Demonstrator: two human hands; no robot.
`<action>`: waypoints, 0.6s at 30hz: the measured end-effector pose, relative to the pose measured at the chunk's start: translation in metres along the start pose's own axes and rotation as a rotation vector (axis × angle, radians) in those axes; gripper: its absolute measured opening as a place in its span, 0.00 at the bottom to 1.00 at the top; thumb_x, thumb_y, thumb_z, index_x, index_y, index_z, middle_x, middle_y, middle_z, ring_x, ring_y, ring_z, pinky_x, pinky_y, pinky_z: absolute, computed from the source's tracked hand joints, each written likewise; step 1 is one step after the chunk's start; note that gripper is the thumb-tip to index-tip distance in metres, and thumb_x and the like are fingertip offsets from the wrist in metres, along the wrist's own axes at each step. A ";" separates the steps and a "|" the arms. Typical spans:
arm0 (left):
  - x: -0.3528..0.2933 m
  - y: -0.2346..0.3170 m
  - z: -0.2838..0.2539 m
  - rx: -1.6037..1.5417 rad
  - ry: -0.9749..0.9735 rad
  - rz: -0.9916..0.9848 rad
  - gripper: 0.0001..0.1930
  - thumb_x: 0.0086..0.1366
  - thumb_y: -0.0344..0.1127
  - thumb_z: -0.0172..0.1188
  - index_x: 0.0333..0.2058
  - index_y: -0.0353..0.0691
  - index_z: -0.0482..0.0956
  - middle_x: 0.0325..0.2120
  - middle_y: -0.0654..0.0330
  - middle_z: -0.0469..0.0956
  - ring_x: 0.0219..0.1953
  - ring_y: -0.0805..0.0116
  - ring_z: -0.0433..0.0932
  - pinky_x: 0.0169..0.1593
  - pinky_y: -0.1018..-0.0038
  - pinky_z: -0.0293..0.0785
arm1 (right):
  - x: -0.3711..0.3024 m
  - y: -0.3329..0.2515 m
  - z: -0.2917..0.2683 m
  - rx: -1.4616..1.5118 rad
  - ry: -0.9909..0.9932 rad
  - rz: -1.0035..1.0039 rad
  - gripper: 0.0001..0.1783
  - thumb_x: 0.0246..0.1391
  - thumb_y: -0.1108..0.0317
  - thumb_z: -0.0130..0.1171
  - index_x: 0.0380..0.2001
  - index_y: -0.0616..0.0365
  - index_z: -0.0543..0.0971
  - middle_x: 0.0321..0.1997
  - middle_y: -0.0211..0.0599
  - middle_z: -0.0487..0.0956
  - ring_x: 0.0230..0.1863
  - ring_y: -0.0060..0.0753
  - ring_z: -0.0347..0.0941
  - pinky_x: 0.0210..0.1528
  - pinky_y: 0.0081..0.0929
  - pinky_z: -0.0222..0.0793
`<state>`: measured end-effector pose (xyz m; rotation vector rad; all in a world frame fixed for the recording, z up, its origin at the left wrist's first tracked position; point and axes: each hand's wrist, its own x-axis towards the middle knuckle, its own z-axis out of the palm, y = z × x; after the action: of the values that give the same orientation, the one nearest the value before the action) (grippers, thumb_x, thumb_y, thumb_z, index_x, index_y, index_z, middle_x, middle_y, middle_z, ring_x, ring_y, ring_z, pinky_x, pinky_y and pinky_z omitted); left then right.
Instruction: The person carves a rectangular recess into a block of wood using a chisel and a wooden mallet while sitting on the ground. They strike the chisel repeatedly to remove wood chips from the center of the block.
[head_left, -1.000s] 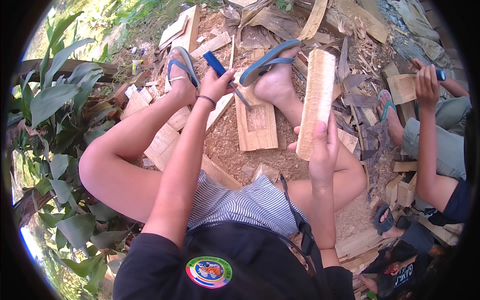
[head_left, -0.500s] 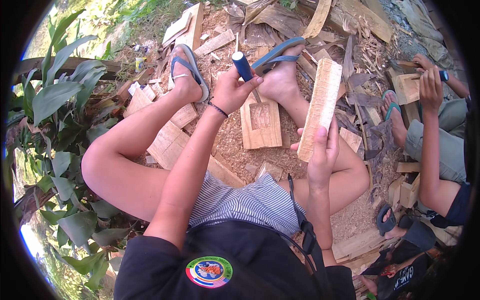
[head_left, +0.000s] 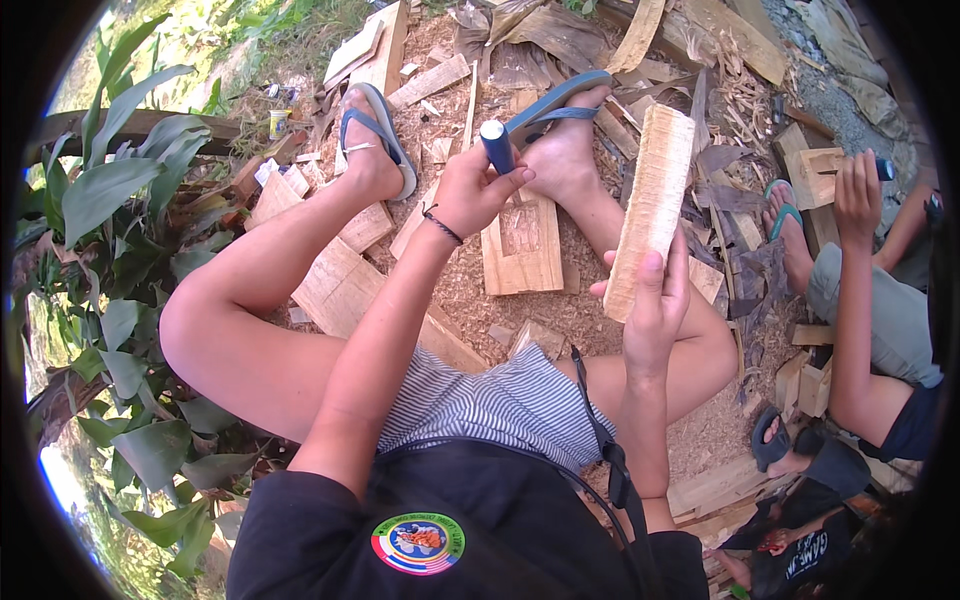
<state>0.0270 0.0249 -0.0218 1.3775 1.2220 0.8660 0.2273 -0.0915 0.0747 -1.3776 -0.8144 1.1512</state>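
My left hand (head_left: 472,197) is closed around the blue handle of a chisel (head_left: 497,147), its pale butt end facing up. The blade points down toward a wooden block (head_left: 523,268) on the ground between my feet; my fingers partly hide where it meets the wood. A shallow rectangular recess (head_left: 521,230) with a rough floor is cut into that block. In my right hand (head_left: 655,310) a long, rough-faced piece of wood (head_left: 650,200) stands raised and tilted, gripped near its lower end. It is apart from the chisel.
Wood shavings and offcuts (head_left: 335,285) lie around my legs. My sandalled feet flank the block. At right a co-worker's hand (head_left: 858,200) holds a blue-handled tool by another notched block (head_left: 822,175). Leafy plants (head_left: 115,200) crowd the left; another person sits at lower right.
My left hand and the chisel have shifted slightly right and down. The wood piece in my right hand has moved a little right and up. The co-worker's hands have moved too.
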 end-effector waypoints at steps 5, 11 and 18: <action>-0.004 0.004 0.005 0.071 -0.057 0.091 0.10 0.60 0.31 0.70 0.35 0.35 0.77 0.25 0.61 0.80 0.29 0.76 0.79 0.33 0.74 0.77 | 0.011 -0.056 -0.002 -0.150 -0.053 -0.135 0.41 0.65 0.49 0.54 0.69 0.68 0.54 0.50 0.44 0.74 0.43 0.28 0.76 0.32 0.21 0.80; -0.006 0.017 0.022 0.230 -0.068 0.186 0.11 0.57 0.32 0.69 0.34 0.37 0.76 0.24 0.53 0.79 0.27 0.56 0.81 0.36 0.67 0.77 | 0.032 -0.069 0.018 -0.380 0.030 -0.787 0.42 0.64 0.39 0.52 0.62 0.68 0.60 0.48 0.51 0.76 0.35 0.39 0.79 0.32 0.32 0.79; 0.000 0.014 0.019 0.247 -0.069 0.136 0.16 0.56 0.33 0.69 0.39 0.37 0.73 0.26 0.48 0.79 0.29 0.47 0.79 0.35 0.62 0.75 | 0.031 -0.050 0.025 -1.241 -0.386 -0.384 0.31 0.63 0.46 0.56 0.64 0.49 0.68 0.42 0.44 0.81 0.30 0.36 0.81 0.33 0.32 0.78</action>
<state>0.0476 0.0213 -0.0119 1.6918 1.2236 0.7723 0.2190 -0.0473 0.1202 -1.8198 -2.1904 0.5474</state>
